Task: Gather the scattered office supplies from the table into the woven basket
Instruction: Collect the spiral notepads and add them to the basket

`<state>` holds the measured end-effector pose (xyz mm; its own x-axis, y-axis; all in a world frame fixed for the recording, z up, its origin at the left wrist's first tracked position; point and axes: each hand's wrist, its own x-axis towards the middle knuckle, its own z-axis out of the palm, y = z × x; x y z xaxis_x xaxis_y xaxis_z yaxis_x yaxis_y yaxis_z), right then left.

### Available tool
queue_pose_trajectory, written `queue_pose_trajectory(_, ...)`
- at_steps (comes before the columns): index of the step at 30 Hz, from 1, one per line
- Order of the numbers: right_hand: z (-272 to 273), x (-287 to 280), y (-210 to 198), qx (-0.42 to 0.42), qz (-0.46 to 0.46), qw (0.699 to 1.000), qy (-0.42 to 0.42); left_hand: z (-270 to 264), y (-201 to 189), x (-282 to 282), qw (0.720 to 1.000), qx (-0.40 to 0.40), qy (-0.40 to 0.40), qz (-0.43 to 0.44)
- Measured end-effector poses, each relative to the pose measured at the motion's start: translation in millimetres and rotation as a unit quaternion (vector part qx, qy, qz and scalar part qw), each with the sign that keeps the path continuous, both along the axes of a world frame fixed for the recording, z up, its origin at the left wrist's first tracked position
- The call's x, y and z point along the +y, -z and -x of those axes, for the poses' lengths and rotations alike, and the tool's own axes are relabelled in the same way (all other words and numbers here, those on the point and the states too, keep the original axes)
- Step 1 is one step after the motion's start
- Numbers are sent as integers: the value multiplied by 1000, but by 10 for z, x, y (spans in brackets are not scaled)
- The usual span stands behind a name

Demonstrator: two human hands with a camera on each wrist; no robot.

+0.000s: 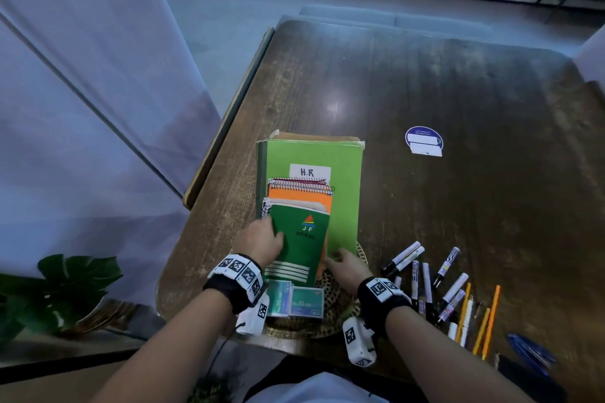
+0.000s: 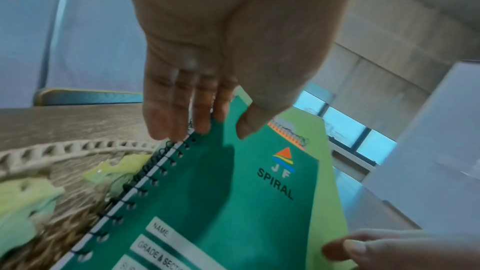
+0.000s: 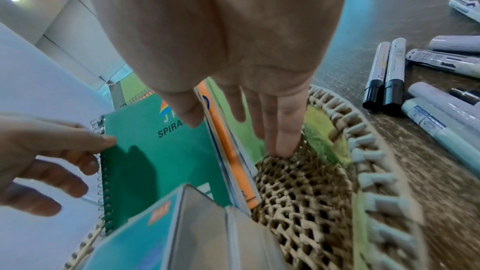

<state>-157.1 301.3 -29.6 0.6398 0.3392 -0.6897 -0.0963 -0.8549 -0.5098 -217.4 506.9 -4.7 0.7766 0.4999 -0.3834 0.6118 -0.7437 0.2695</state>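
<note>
A stack of notebooks lies with its near end in the woven basket (image 1: 355, 307) (image 2: 78, 147) (image 3: 376, 171) at the table's near edge. On top is a dark green spiral notebook (image 1: 301, 245) (image 2: 233, 202) (image 3: 161, 161). Orange spiral notebooks (image 1: 307, 195) lie under it, on a large light green book (image 1: 343, 180) labelled H.R. My left hand (image 1: 262, 239) (image 2: 223, 130) (image 3: 85, 151) pinches the green notebook's spiral edge, thumb on the cover. My right hand (image 1: 340, 260) (image 3: 236, 134) reaches past the stack's right edge with straight fingers. Its fingertips touch the basket floor.
Two teal staple boxes (image 1: 294, 301) (image 3: 155, 233) stand in the basket's near part. Several markers (image 1: 422, 275) (image 3: 384, 73), pencils (image 1: 474, 314) and a blue pen (image 1: 530, 350) lie on the wooden table (image 1: 458, 91) right of the basket. A round sticker (image 1: 424, 141) sits farther back.
</note>
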Motion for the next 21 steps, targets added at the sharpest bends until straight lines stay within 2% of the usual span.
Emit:
queue_pose_trajectory(2,-45,11,-19,-23,-24,999,33,-40,-9,24,996,-36,-79,16)
queue_pose_trajectory(4,-46,46,-113,-9,-56,997,42,-47,22,50,991,-38,-121,34)
queue_pose_trajectory(7,-14,107,-242,35,-102,994,19,-50,62,79,990,-20,-130,44)
queue_pose_trajectory(9,-19,120,-278,35,-109,993,10,-50,25,83,991,-17,-124,35)
queue_pose_trajectory(13,-106,35,-169,36,-108,993,9,-84,-124,61,997,33,-62,-34)
queue_pose_trajectory(15,-168,-51,-107,33,-107,993,30,-125,-170,-2,998,41,-11,-38)
queue_pose_trajectory(21,-392,-505,-47,11,-123,980,155,-332,-195,-477,990,-4,93,108)
